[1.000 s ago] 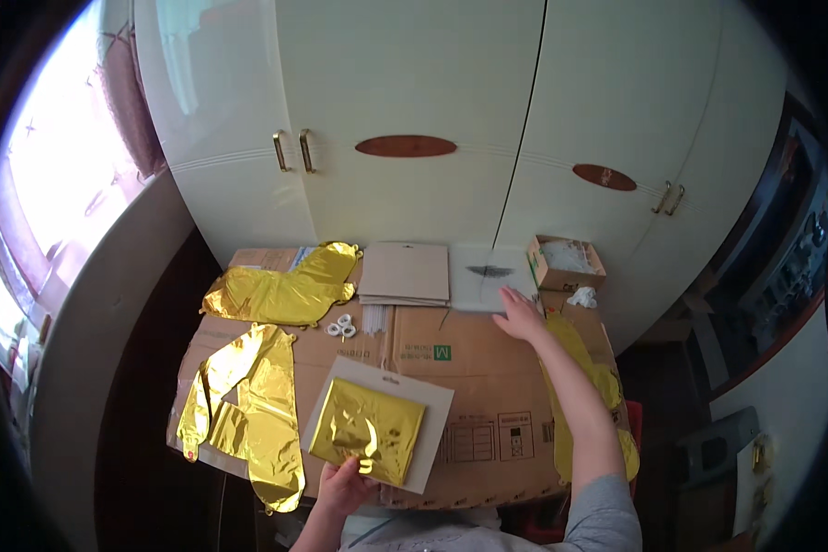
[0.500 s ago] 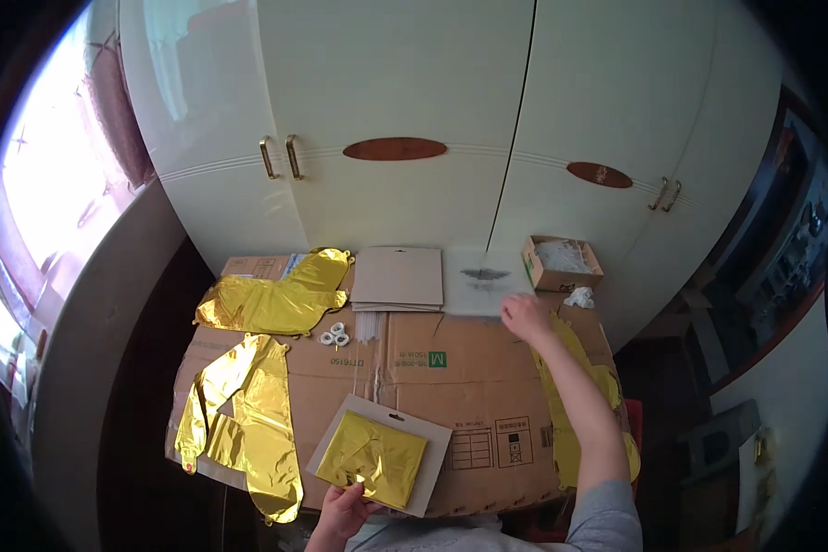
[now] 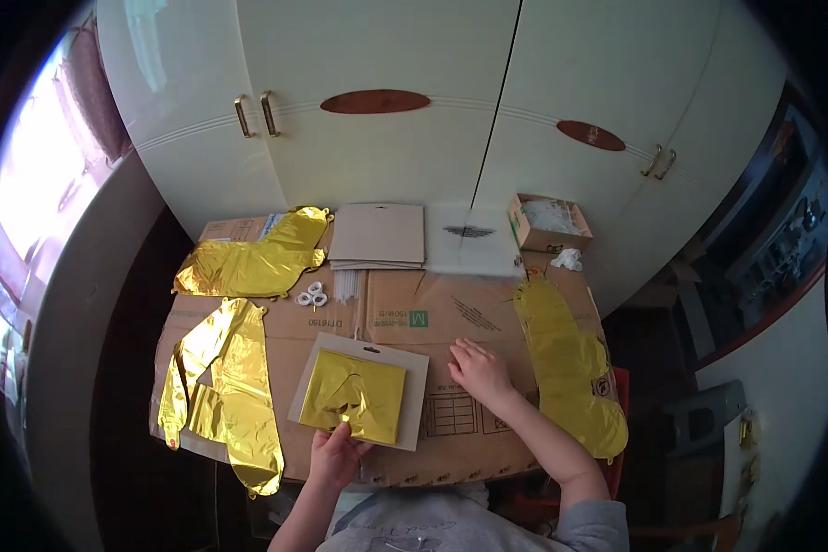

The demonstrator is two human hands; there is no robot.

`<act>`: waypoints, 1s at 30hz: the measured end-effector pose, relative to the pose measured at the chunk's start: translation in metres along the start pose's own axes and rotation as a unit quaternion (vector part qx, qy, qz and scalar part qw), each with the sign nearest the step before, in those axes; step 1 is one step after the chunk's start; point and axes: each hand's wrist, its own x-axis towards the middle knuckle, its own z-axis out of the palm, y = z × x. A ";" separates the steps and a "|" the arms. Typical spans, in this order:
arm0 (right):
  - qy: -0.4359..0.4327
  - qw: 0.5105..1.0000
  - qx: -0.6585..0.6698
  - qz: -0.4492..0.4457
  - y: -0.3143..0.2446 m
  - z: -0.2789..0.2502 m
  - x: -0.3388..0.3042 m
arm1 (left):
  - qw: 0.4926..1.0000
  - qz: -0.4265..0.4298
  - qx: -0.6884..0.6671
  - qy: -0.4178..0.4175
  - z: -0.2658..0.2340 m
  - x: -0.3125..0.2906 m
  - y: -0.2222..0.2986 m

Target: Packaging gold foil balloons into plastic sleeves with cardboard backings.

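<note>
My left hand (image 3: pixel 333 454) grips the near edge of a flat clear packet (image 3: pixel 359 390) with a folded gold foil balloon on a pale backing card. It lies on the flattened cardboard sheet (image 3: pixel 432 317) that covers the table. My right hand (image 3: pixel 477 369) rests palm down on the cardboard just right of the packet, fingers spread, holding nothing. Loose gold foil balloons lie around: one at the far left (image 3: pixel 248 262), one at the near left (image 3: pixel 230 386), and one to the right (image 3: pixel 570 363) of my right hand.
A stack of pale cards (image 3: pixel 377 235) and a white sheet (image 3: pixel 469 241) lie at the far edge. A small open cardboard box (image 3: pixel 547 223) stands at the far right. Small white rings (image 3: pixel 313 295) sit mid-table. White cupboard doors (image 3: pixel 386 101) rise behind.
My right hand has drawn back from the white sheet at the far edge to the cardboard beside the packet. The left hand keeps hold of the packet.
</note>
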 end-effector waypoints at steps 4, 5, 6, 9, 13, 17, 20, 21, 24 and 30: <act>0.025 0.999 -0.046 0.017 -0.005 0.017 -0.002 | 1.000 0.002 0.030 0.002 0.014 0.013 -0.007; 0.027 0.998 -0.059 0.011 -0.007 0.017 -0.002 | 0.999 0.003 0.039 0.003 0.016 0.015 -0.009; 0.031 0.997 -0.074 0.006 -0.007 0.016 -0.002 | 0.999 0.001 0.040 0.009 0.017 0.015 -0.010; 0.028 0.998 -0.056 0.002 -0.005 0.018 0.002 | 0.999 -0.010 0.041 0.016 0.018 0.014 -0.013; 0.004 0.991 0.106 0.080 -0.006 0.004 0.009 | 0.999 -0.039 0.035 -0.014 0.019 0.011 -0.017; 0.068 0.984 0.138 0.087 -0.002 0.010 0.012 | 0.998 -0.048 0.038 -0.033 0.019 0.011 -0.019; 0.065 0.975 0.183 0.111 0.002 0.012 0.012 | 0.998 -0.045 0.037 -0.021 0.020 0.010 -0.015; 0.058 0.970 0.203 0.123 0.002 0.013 0.012 | 0.998 -0.049 0.042 -0.019 0.019 0.009 -0.014; 0.062 0.967 0.220 0.115 -0.002 0.008 0.015 | 0.996 -0.065 0.051 -0.031 0.017 0.009 -0.013; 0.023 0.970 0.212 0.114 -0.019 0.006 0.016 | 0.983 -0.146 0.064 -0.088 0.024 -0.001 -0.021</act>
